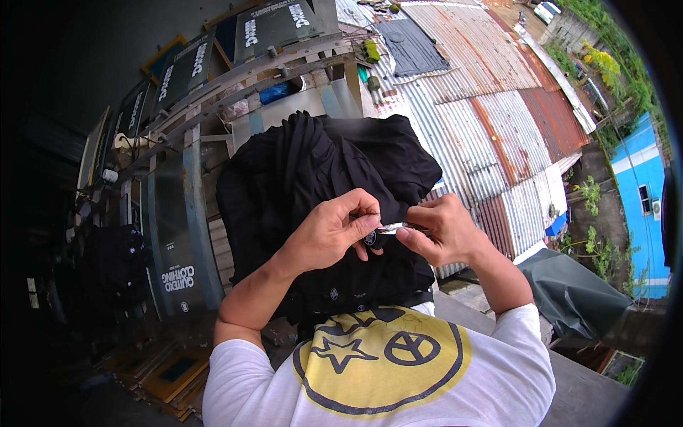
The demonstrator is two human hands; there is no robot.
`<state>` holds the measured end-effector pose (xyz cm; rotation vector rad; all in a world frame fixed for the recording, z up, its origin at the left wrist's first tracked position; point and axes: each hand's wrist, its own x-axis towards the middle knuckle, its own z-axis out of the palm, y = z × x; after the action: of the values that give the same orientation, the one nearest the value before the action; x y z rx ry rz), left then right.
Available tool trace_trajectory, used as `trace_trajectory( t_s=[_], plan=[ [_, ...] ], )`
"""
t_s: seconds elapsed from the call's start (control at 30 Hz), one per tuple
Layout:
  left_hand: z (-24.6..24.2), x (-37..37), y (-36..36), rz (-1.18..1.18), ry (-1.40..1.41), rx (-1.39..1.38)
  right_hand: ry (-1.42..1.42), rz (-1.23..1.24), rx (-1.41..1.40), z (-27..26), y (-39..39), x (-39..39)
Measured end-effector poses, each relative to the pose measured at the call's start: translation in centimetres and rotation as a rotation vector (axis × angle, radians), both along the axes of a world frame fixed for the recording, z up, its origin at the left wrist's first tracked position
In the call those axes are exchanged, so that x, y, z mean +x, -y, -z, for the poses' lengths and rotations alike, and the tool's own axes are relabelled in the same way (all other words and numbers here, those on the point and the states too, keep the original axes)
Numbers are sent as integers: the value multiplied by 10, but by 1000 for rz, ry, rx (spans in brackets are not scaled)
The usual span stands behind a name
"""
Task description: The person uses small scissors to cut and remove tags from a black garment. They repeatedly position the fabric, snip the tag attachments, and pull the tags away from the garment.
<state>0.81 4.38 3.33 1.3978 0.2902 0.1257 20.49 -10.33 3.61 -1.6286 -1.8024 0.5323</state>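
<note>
Between the thumb and fingers of my right hand (440, 230) is a small shiny metal tool (392, 228). It looks like a nail clipper, though the fingers cover much of it. Its tip reaches the fingertips of my left hand (333, 230), which pinch a part of a black garment (378, 246) close to a round white emblem (370, 238). Any thread at the tip is too small to make out. Beneath both hands lies a heaped pile of black garments (320, 165), folded and creased, with more small white emblems along the near side.
Left of the pile stands a metal rack (195, 213) with printed dark panels (181, 74). Framed screens (176, 373) lie low at the left. Dark clothing (120, 261) hangs further left. To the right, beyond the ledge (581, 384), are corrugated metal roofs (496, 133) and a dark tarp (571, 291).
</note>
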Motion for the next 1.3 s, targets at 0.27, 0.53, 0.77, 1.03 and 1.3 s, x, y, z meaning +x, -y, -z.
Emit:
trace_trajectory(
  t_s=[0.27,0.53,0.77,1.03,1.3],
  plan=[
    [-3,1,1,27,-15,10,-4,-20,41,1,-1,2],
    [-3,3,1,36,-45,35,2,-55,66,1,-5,-3],
    [-1,1,2,0,-34,24,-26,-56,69,8,-5,-5],
    [0,0,0,-26,-47,-58,-49,-41,40,11,-1,-1],
    [0,3,2,-29,-65,-41,41,63,-19,-2,3,-10]
  ],
)
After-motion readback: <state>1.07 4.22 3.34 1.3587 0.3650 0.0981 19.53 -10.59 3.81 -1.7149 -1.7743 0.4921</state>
